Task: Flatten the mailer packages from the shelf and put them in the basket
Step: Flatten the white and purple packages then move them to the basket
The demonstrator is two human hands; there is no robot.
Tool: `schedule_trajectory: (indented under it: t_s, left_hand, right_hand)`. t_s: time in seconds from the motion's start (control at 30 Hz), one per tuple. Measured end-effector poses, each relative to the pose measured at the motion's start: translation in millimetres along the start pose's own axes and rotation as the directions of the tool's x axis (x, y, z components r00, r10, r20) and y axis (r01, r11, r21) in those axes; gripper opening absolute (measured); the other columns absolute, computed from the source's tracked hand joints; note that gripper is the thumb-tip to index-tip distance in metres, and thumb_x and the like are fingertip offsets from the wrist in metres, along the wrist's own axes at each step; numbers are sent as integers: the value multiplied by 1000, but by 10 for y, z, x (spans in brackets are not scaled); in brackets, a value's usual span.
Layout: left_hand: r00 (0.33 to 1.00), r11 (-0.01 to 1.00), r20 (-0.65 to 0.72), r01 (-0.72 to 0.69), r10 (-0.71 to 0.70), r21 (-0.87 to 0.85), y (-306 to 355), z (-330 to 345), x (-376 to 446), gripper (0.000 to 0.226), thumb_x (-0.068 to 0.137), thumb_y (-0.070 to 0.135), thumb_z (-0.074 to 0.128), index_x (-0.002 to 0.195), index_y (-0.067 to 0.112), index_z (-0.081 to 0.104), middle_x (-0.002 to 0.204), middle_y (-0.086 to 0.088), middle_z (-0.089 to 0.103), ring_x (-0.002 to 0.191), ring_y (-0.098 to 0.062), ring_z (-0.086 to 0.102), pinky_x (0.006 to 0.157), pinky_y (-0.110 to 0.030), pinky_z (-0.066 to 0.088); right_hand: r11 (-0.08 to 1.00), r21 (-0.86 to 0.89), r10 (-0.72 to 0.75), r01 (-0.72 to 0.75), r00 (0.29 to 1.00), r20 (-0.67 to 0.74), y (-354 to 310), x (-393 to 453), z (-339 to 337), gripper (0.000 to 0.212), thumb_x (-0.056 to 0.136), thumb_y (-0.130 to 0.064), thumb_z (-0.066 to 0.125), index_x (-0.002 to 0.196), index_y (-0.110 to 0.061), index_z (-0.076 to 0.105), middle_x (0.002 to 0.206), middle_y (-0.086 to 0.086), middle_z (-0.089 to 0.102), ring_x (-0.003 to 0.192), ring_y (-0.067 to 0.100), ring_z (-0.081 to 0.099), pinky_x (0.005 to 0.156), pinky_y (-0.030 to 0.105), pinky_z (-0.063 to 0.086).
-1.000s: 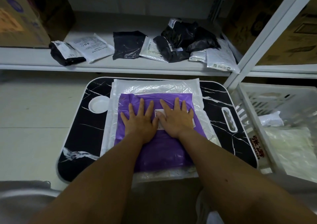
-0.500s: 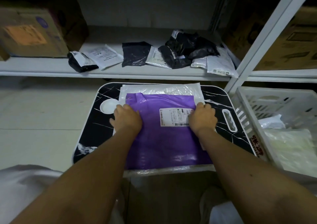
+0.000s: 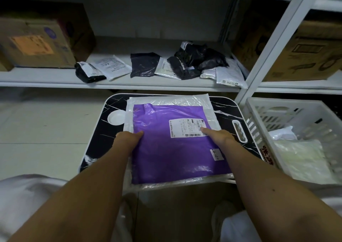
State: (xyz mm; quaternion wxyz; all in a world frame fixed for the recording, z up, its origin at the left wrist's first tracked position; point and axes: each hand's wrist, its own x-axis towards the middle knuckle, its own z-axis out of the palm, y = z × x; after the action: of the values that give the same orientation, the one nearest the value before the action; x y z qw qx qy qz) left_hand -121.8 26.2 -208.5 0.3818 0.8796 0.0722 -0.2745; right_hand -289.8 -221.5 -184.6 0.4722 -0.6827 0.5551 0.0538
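A white metal shelf [image 3: 55, 78] is seen across the back, on which cardboard boxes [image 3: 37, 43] and a loose heap of black and white mailer packages [image 3: 185, 64] are kept. Below it, a black marble-patterned table [image 3: 98, 136] is set, with a white plastic basket [image 3: 259, 112] just beside its right edge; pale flattened mailers [image 3: 299, 158] are already laid inside the basket. On the table a white bubble mailer [image 3: 170, 100] is spread flat, and a purple mailer [image 3: 175, 149] is laid on top of it, a printed shipping label [image 3: 185, 128] facing up. The purple mailer's left edge is pinched by the left hand [image 3: 127, 137], thumb on top. Its right edge is gripped by the right hand [image 3: 220, 135], thumb pressed on the label's corner, fingers tucked beneath.
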Motion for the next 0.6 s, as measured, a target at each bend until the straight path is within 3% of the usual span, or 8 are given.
schedule_trajectory:
  t_s: [0.1,0.17,0.3,0.43,0.6]
  left_hand:
    - [999,991,-5,-47,48,121,-10,7,-57,69,82,50,67,126,-3,55,123,-18,59,109,-35,59,85,-33,48]
    - [999,984,-3,-37,38,173,-11,16,-80,63,84,46,68,123,-2,56,120,-17,61,107,-34,60,82,-34,46]
    - [998,971,-52,-26,40,236,22,-44,-196,50,83,34,71,119,1,58,115,-16,63,104,-33,61,77,-33,45]
    - [989,966,-127,-45,79,254,132,-141,-357,37,86,22,62,117,1,59,114,-17,62,103,-35,60,78,-35,46]
    - [963,964,-217,-106,161,243,406,-306,-663,34,89,18,57,118,1,58,120,-20,60,110,-37,58,88,-39,47]
  right_hand:
    - [996,84,4,-12,996,90,16,-3,12,74,65,-53,83,119,-9,61,106,10,67,89,30,65,89,41,51]
    - [993,114,15,-30,991,130,16,-36,39,73,60,-46,89,117,-8,62,105,13,70,91,33,68,92,46,52]
    - [993,119,4,-27,982,188,-7,-162,38,52,65,-24,90,109,-5,68,99,15,73,89,34,70,89,47,55]
    - [991,124,-76,58,985,153,-106,-347,13,31,72,-11,84,98,-5,68,93,11,70,83,30,68,74,39,55]
    - [979,113,-176,172,984,24,-303,-527,-142,37,63,-16,90,93,-8,70,97,12,73,83,32,69,85,47,56]
